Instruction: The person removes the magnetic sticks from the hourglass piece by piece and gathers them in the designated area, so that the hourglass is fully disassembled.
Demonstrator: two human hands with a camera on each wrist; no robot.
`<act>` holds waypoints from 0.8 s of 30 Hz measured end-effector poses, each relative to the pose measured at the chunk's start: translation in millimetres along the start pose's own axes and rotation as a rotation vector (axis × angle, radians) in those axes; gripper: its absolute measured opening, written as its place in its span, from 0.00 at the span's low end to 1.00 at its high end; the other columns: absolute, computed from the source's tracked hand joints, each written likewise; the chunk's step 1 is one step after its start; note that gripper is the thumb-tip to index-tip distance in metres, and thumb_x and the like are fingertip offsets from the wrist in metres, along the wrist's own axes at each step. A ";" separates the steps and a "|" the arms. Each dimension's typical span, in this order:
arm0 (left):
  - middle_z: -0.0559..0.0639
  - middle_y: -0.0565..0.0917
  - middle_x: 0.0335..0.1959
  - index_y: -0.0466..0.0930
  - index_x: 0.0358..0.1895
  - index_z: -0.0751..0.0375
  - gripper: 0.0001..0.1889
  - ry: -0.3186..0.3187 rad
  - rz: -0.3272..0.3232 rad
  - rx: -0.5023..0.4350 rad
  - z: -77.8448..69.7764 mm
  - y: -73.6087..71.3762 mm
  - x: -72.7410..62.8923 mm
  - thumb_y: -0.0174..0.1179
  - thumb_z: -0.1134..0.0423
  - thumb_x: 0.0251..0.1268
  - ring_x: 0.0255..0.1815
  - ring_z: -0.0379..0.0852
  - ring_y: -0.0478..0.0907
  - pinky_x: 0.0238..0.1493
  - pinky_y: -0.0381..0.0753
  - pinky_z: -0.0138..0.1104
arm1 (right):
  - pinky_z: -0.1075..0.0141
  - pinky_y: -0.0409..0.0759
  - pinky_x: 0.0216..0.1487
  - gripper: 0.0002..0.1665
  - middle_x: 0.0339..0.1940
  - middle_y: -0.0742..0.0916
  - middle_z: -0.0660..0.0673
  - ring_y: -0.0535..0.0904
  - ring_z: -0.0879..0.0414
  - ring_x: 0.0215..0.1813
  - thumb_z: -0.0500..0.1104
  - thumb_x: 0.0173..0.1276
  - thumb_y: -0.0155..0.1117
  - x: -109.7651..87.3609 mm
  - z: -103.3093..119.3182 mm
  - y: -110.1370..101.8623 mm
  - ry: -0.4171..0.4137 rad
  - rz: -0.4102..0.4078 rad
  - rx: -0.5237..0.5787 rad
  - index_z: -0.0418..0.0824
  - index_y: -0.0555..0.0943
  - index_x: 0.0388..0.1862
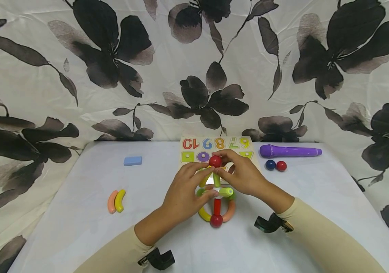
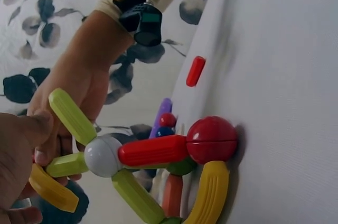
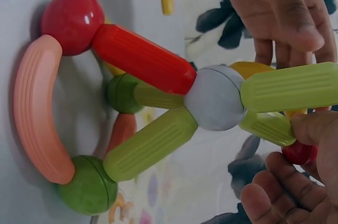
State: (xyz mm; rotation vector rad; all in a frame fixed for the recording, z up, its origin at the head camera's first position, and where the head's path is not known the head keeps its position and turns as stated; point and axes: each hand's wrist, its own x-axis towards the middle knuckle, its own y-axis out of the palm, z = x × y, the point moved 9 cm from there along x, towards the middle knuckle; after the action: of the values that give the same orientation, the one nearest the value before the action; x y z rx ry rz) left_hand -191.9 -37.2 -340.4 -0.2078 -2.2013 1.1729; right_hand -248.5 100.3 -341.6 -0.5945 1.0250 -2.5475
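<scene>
A magnetic ball-and-stick toy stands at the table's middle. Its ring of curved sticks has a red base ball (image 1: pixel 216 221) and a green ball (image 3: pixel 87 184). A red stick (image 3: pixel 143 57) and green sticks meet at a white ball (image 3: pixel 215 97); further green sticks (image 2: pixel 73 117) extend from it. My right hand (image 1: pixel 243 176) pinches the red top ball (image 1: pixel 215 161) at the end of one green stick. With its fingertips near that ball, my left hand (image 1: pixel 187 191) holds a yellow curved stick (image 2: pixel 54 188). Fingers partly hide where stick and ball meet.
Behind the toy lies a number board (image 1: pixel 187 167). To the right are a purple microphone-shaped piece (image 1: pixel 289 151), a blue ball (image 1: pixel 270 164) and a red ball (image 1: pixel 281 166). Leftward lie a blue block (image 1: pixel 133 161), a pink curved stick (image 1: pixel 112 201) and a yellow one (image 1: pixel 119 200).
</scene>
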 end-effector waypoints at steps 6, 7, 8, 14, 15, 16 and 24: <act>0.49 0.79 0.61 0.78 0.69 0.49 0.31 -0.003 0.005 0.003 2.8 0.6 -1.0 0.75 0.54 0.61 0.67 0.51 0.71 0.67 0.73 0.48 | 0.55 0.86 0.44 0.28 0.50 0.88 0.49 0.84 0.50 0.51 0.42 0.69 0.73 0.5 2.2 -0.1 -0.017 -0.003 0.010 0.41 0.75 0.65; 0.49 0.80 0.60 0.78 0.69 0.49 0.31 -0.004 0.005 0.005 3.2 0.7 -0.5 0.75 0.54 0.61 0.67 0.51 0.71 0.66 0.73 0.48 | 0.55 0.86 0.44 0.28 0.50 0.88 0.49 0.84 0.50 0.51 0.42 0.70 0.73 0.5 2.2 -0.1 -0.018 -0.004 0.010 0.41 0.75 0.65; 0.49 0.80 0.60 0.78 0.69 0.49 0.31 -0.006 0.005 0.004 3.6 0.6 0.2 0.75 0.54 0.61 0.66 0.51 0.72 0.66 0.73 0.48 | 0.56 0.86 0.44 0.28 0.50 0.88 0.49 0.84 0.51 0.51 0.42 0.70 0.73 0.4 2.0 -0.1 -0.017 -0.004 0.008 0.41 0.75 0.66; 0.47 0.84 0.55 0.80 0.67 0.49 0.28 -0.058 0.012 -0.043 9.3 3.1 4.9 0.73 0.58 0.63 0.59 0.47 0.78 0.60 0.80 0.40 | 0.56 0.86 0.45 0.29 0.51 0.87 0.50 0.82 0.55 0.51 0.43 0.70 0.72 -0.6 0.1 1.8 0.002 0.009 0.008 0.42 0.75 0.67; 0.47 0.84 0.54 0.80 0.67 0.49 0.27 -0.065 0.014 -0.053 9.9 3.5 5.4 0.73 0.60 0.64 0.58 0.47 0.79 0.58 0.81 0.39 | 0.55 0.86 0.45 0.29 0.51 0.87 0.50 0.82 0.55 0.51 0.42 0.70 0.72 -0.7 -0.2 2.0 0.005 0.010 0.011 0.43 0.75 0.67; 0.47 0.84 0.54 0.80 0.67 0.49 0.27 -0.070 0.014 -0.059 10.4 3.9 5.8 0.73 0.61 0.65 0.57 0.46 0.79 0.57 0.82 0.37 | 0.54 0.86 0.45 0.29 0.51 0.87 0.50 0.82 0.55 0.51 0.43 0.70 0.72 -0.8 -0.4 2.1 0.007 0.010 0.012 0.43 0.75 0.67; 0.47 0.83 0.52 0.80 0.68 0.49 0.27 -0.064 0.016 -0.078 10.9 2.5 5.6 0.71 0.67 0.65 0.55 0.45 0.79 0.54 0.83 0.34 | 0.58 0.85 0.44 0.29 0.50 0.87 0.50 0.82 0.55 0.51 0.43 0.69 0.73 -0.9 -1.1 1.2 0.004 0.001 -0.005 0.43 0.75 0.67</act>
State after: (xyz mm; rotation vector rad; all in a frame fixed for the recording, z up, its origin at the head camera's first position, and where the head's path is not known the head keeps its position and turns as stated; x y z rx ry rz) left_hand -203.1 -41.0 -344.2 -0.2241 -2.3081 1.1176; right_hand -248.1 100.5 -343.4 -0.5911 1.0329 -2.5470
